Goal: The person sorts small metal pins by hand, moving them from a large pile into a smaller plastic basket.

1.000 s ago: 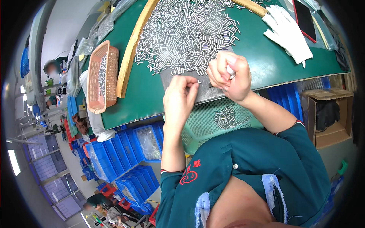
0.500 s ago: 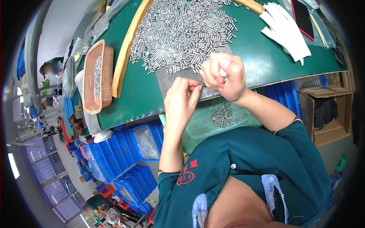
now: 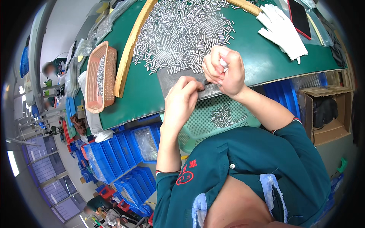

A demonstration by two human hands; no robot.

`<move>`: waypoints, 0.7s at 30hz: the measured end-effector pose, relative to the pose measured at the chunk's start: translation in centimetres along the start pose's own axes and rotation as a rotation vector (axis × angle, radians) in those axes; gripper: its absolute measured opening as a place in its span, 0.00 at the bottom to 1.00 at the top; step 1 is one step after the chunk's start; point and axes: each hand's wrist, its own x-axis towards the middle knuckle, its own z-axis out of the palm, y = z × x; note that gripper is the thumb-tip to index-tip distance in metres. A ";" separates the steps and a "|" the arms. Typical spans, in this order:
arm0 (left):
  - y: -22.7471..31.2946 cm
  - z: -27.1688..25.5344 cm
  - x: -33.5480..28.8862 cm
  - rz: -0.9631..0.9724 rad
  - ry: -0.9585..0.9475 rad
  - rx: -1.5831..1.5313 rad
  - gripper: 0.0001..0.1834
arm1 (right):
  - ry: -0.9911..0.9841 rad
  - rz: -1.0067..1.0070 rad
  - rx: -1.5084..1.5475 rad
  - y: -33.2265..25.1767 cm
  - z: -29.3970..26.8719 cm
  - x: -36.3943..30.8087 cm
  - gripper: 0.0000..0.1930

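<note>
The green table (image 3: 273, 64) extends under and beyond the fingers of both hands. The heap of metal pins (image 3: 182, 38) spreads over it, just beyond the fingertips. Nearer the body than the fingers, by the table edge, lies the green basket (image 3: 186, 140), holding more pins; well to the left of the fingers sits the peach basket (image 3: 110, 79), likewise holding pins. The grey sheet (image 3: 167, 81) lies directly beneath the fingers. Left hand (image 3: 181, 99): thumb and forefinger brought together; whether a pin is pinched between them cannot be told. Right hand (image 3: 230, 74), just beside it: fingers clenched around a white item (image 3: 224, 65), mostly hidden, its softness not determinable. Smallest, the single pin: short, cylindrical and shiny; judged light, rigid and hardly fragile, but smooth and apt to roll or slip, hence best taken across its sides at mid-length, between the pads of thumb and forefinger.
</note>
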 end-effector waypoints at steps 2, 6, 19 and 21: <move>-0.3 0.1 -0.3 -0.009 0.065 -0.112 0.04 | -0.032 0.012 0.025 0.0 -0.3 0.0 0.17; 0.9 0.2 -0.4 -0.180 0.091 -0.035 0.04 | -0.069 0.019 0.057 0.0 -0.5 -0.1 0.18; 0.1 0.6 -0.5 -0.198 0.092 -0.097 0.05 | -0.110 0.100 0.152 -0.1 -0.5 -0.1 0.17; 0.0 0.6 -0.5 -0.207 0.093 -0.114 0.05 | -0.128 0.102 0.119 -0.1 -0.4 0.0 0.17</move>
